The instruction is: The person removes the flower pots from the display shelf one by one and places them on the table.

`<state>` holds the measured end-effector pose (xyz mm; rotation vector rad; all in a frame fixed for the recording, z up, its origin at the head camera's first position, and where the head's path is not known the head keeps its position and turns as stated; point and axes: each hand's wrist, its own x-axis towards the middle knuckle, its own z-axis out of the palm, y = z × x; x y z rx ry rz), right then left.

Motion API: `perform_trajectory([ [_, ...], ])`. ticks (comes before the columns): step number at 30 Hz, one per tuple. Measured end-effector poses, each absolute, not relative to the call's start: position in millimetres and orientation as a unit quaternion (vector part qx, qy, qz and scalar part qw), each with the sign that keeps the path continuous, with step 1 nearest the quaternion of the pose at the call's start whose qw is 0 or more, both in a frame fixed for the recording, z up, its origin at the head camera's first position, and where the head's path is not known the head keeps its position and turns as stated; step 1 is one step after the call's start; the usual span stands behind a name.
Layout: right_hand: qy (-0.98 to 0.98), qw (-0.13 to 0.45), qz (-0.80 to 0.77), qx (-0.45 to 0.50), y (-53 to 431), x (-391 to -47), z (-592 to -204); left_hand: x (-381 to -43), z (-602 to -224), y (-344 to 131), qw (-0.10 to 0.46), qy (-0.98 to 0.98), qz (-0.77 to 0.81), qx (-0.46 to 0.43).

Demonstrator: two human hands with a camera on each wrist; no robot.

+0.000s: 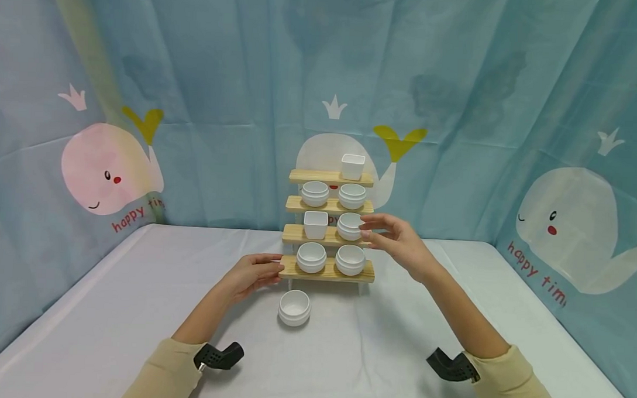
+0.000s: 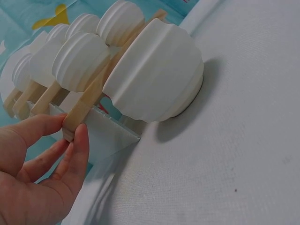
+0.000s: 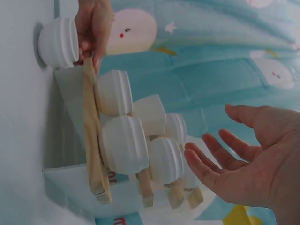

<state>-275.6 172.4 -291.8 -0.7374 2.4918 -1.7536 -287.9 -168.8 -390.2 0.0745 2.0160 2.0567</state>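
My left hand (image 1: 251,277) pinches the left end of the lowest wooden board (image 2: 89,103) of a tiered display stand, thumb on one face and fingertips on the other. My right hand (image 3: 255,157) is beside the stand's right side, its fingers spread and loosely bent, holding nothing. Nearest to it is a white round bowl (image 3: 165,160) on the second board from the bottom; a gap shows between them in the right wrist view. Two round bowls sit on the lowest board, the left bowl (image 1: 311,257) and the right bowl (image 1: 350,260). Another round bowl (image 1: 295,308) stands on the table in front.
A square white cup (image 1: 315,225) shares the second board with the round bowl. Higher up are two more round bowls and, at the top right, a square cup (image 1: 353,167). White cloth covers the table (image 1: 397,354). Behind hangs a blue whale-print curtain (image 1: 222,102).
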Motion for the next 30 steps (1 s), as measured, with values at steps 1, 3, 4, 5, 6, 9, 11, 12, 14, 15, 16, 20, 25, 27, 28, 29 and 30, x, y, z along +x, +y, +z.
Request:
perform_trajectory([
  [1, 0.795, 0.003, -0.559, -0.235, 173, -276, -291, -288, -390, -169, 0.131, 0.694, 0.708, 0.025],
  [3, 0.795, 0.001, -0.56, -0.234, 173, -277, -290, -287, -390, -169, 0.132, 0.693, 0.708, 0.024],
  [4, 0.794, 0.0, -0.561, -0.235, 173, -277, -289, -287, -390, -169, 0.133, 0.693, 0.708, 0.024],
  [5, 0.793, -0.001, -0.561, -0.235, 173, -278, -289, -287, -390, -169, 0.133, 0.693, 0.708, 0.023],
  [6, 0.794, -0.002, -0.561, -0.236, 173, -278, -288, -287, -390, -169, 0.134, 0.693, 0.708, 0.022],
  [9, 0.792, -0.007, -0.563, -0.237, 173, -280, -287, -287, -390, -169, 0.134, 0.694, 0.707, 0.022],
  [11, 0.791, -0.009, -0.564, -0.237, 173, -281, -287, -287, -389, -168, 0.135, 0.693, 0.708, 0.021],
  [12, 0.791, -0.01, -0.564, -0.236, 173, -282, -286, -287, -389, -168, 0.135, 0.693, 0.708, 0.022],
  [14, 0.791, -0.011, -0.565, -0.234, 173, -283, -285, -287, -389, -168, 0.135, 0.694, 0.707, 0.021],
  [15, 0.792, -0.011, -0.564, -0.232, 173, -284, -285, -287, -389, -167, 0.135, 0.694, 0.707, 0.021],
  [16, 0.792, -0.01, -0.565, -0.231, 173, -285, -284, -287, -389, -167, 0.135, 0.695, 0.706, 0.02],
  [20, 0.794, -0.008, -0.564, -0.226, 174, -287, -281, -287, -388, -167, 0.134, 0.696, 0.705, 0.018],
  [25, 0.798, -0.008, -0.56, -0.223, 175, -291, -277, -288, -389, -167, 0.132, 0.697, 0.705, 0.018],
  [27, 0.8, -0.008, -0.558, -0.221, 175, -293, -275, -288, -389, -167, 0.132, 0.697, 0.705, 0.017],
  [28, 0.801, -0.009, -0.557, -0.219, 176, -294, -274, -288, -389, -168, 0.132, 0.696, 0.705, 0.016],
  [29, 0.803, -0.011, -0.554, -0.217, 176, -296, -273, -288, -389, -168, 0.132, 0.696, 0.706, 0.016],
  [30, 0.805, -0.011, -0.553, -0.215, 176, -297, -272, -288, -389, -168, 0.132, 0.696, 0.706, 0.015],
])
